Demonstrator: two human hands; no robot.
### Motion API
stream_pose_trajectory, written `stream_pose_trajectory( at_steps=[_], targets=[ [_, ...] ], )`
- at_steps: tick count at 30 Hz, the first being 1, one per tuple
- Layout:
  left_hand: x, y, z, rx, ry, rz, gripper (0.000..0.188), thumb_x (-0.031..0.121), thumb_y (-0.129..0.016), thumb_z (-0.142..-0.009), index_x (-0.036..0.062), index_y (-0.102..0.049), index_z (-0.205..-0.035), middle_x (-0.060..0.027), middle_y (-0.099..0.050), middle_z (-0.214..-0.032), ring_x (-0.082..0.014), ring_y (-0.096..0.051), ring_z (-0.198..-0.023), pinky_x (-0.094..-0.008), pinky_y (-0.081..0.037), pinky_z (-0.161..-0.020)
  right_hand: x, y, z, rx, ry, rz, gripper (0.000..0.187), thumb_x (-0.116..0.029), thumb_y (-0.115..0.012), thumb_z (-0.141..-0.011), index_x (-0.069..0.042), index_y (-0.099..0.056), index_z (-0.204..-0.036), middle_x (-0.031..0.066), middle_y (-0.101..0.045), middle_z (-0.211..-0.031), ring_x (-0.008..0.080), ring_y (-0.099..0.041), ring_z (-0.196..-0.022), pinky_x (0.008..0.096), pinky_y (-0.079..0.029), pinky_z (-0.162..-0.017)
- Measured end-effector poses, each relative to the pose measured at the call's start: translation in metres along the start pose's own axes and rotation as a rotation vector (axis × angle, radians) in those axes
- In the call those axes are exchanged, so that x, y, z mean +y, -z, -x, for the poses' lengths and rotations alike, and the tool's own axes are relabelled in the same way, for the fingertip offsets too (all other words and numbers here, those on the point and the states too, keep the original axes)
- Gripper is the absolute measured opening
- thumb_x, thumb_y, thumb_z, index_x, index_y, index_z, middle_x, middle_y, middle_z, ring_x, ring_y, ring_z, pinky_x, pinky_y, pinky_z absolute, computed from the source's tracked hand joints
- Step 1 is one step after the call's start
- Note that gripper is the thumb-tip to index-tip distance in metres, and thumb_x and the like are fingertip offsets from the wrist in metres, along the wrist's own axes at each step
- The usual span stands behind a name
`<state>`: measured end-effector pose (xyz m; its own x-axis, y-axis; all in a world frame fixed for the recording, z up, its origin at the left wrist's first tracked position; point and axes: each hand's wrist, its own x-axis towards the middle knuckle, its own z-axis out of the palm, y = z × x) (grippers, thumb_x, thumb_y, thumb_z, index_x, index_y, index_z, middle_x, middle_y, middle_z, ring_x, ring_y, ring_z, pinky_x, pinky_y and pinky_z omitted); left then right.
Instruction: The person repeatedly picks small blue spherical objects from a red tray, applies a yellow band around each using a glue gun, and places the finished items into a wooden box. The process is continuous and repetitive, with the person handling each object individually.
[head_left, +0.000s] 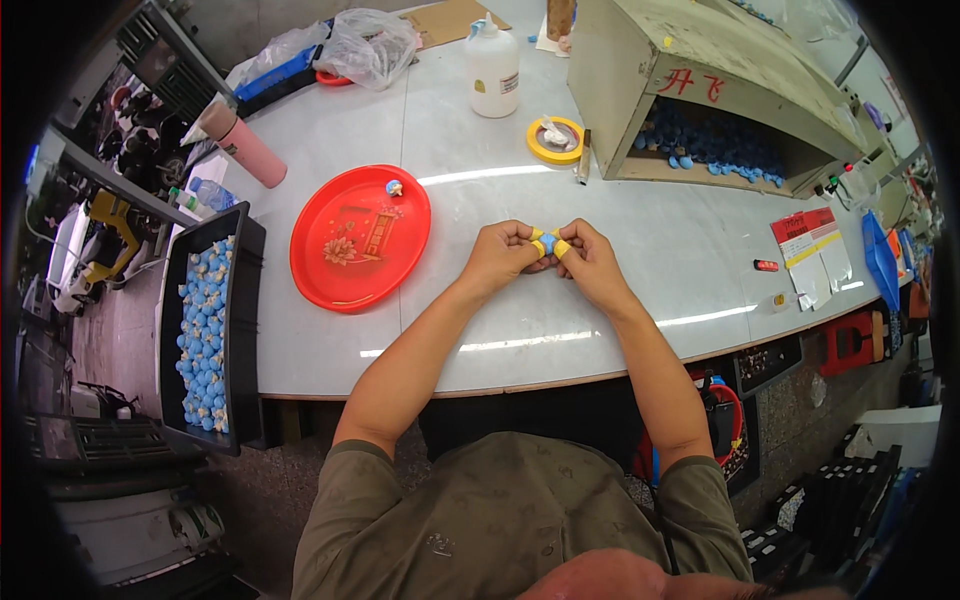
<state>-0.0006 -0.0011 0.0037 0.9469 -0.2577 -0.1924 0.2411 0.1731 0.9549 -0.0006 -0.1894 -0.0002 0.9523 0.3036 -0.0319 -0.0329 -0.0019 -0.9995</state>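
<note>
Piece (547, 243), one: small, blue, apparently rounded, held above the smooth grey surface (480, 352) between left hand (503, 257) and right hand (592, 262), each grip closed on it; yellow wraps (562, 249) cover the fingertips, hiding finer detail. Tray (388, 272), one: red, round, glossy plastic, bearing one small blue-and-white figure (394, 188). Bin (246, 330), one: black, oblong, holding blue pieces (204, 350) too many to count. Bottle (494, 75), one: white, plastic. Flask (250, 150), one: pink, cylindrical.
</note>
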Motion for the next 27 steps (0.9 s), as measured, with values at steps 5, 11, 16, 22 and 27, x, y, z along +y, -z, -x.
stream_pose_trajectory(
  at_steps=[5,11,16,22,27],
  targets=[
    [0.006,-0.002,0.0,0.052,0.039,0.016,0.022,0.01,-0.065,-0.092,-0.0051,-0.063,-0.107,-0.0123,-0.07,-0.097,-0.0157,-0.07,-0.082,-0.0259,-0.058,-0.073,-0.003,0.0,-0.001,0.043,-0.056,-0.02,0.012,-0.006,-0.056,-0.096,0.0,-0.055,-0.107,0.0043,-0.062,-0.088,0.0071,-0.055,-0.068,0.0227,-0.045,-0.059],
    [0.044,0.04,0.03,0.256,-0.08,-0.132,0.028,0.02,-0.067,-0.09,-0.0041,-0.064,-0.103,-0.0075,-0.067,-0.088,-0.0127,-0.065,-0.076,-0.0247,-0.052,-0.066,-0.011,-0.006,0.004,0.15,-0.03,-0.133,0.017,-0.007,-0.058,-0.094,-0.001,-0.057,-0.11,0.0016,-0.06,-0.083,0.0061,-0.052,-0.066,0.0229,-0.043,-0.057],
    [0.076,0.138,0.083,0.712,-0.139,-0.803,0.03,0.021,-0.071,-0.081,-0.0034,-0.066,-0.098,-0.0119,-0.068,-0.079,-0.0186,-0.069,-0.074,-0.0329,-0.054,-0.064,-0.026,0.019,0.005,0.212,-0.227,-0.341,0.023,-0.008,-0.062,-0.089,-0.001,-0.058,-0.11,0.0016,-0.059,-0.082,0.0073,-0.052,-0.065,0.0234,-0.04,-0.056],
    [0.084,0.167,0.106,0.921,0.164,-1.58,0.044,0.024,-0.073,-0.083,0.0019,-0.062,-0.12,-0.0138,-0.07,-0.101,-0.0345,-0.069,-0.092,-0.0448,-0.053,-0.083,-0.006,0.1,-0.03,0.572,0.059,0.338,0.025,-0.007,-0.061,-0.086,-0.003,-0.059,-0.111,0.0067,-0.064,-0.088,0.019,-0.062,-0.076,0.0317,-0.049,-0.066],
    [0.08,0.097,0.101,0.894,-0.372,-1.171,0.044,0.021,-0.071,-0.087,0.0023,-0.058,-0.125,-0.0135,-0.066,-0.114,-0.0251,-0.068,-0.084,-0.0376,-0.054,-0.074,-0.007,0.136,-0.09,0.602,0.321,0.905,0.031,-0.006,-0.061,-0.082,-0.003,-0.06,-0.112,0.014,-0.066,-0.106,0.0335,-0.063,-0.103,0.0433,-0.051,-0.087]
  ],
)
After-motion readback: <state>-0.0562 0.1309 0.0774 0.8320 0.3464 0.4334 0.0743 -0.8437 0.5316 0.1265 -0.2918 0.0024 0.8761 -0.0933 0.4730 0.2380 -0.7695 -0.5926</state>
